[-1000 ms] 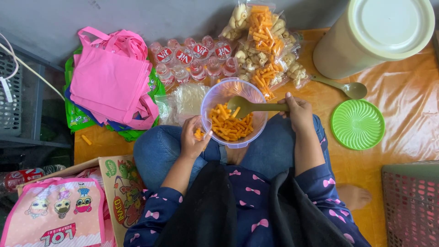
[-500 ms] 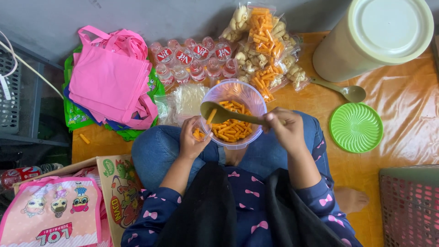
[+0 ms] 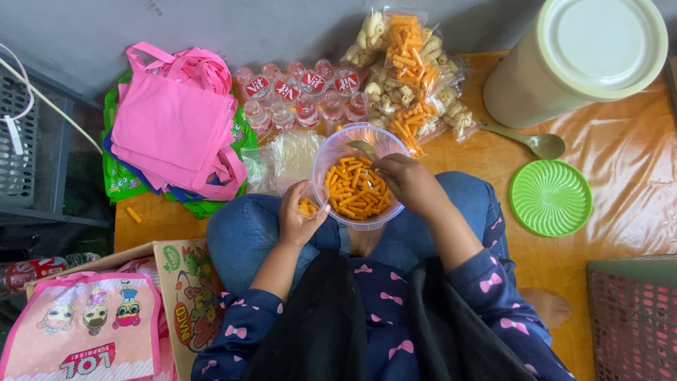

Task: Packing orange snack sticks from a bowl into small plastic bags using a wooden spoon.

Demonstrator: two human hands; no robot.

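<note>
Head camera looks down on my lap: my right hand (image 3: 409,185) is closed around a spoon (image 3: 363,148) dipped into the clear plastic bowl (image 3: 337,152) of orange snack sticks (image 3: 356,192), which rests on my knees. My left hand (image 3: 300,215) is curled, pinching a small clear bag with some sticks at the bowl's rim. These sticks seem light and brittle, so I would scoop gently; the thin bowl is best held at its rim. Around are an orange mat (image 3: 620,162), a green lid (image 3: 551,197), pink bags (image 3: 173,127)

Clear bowl (image 3: 331,159) of orange snack sticks (image 3: 356,190) on lap; spoon (image 3: 362,147) seemingly inside.
</note>
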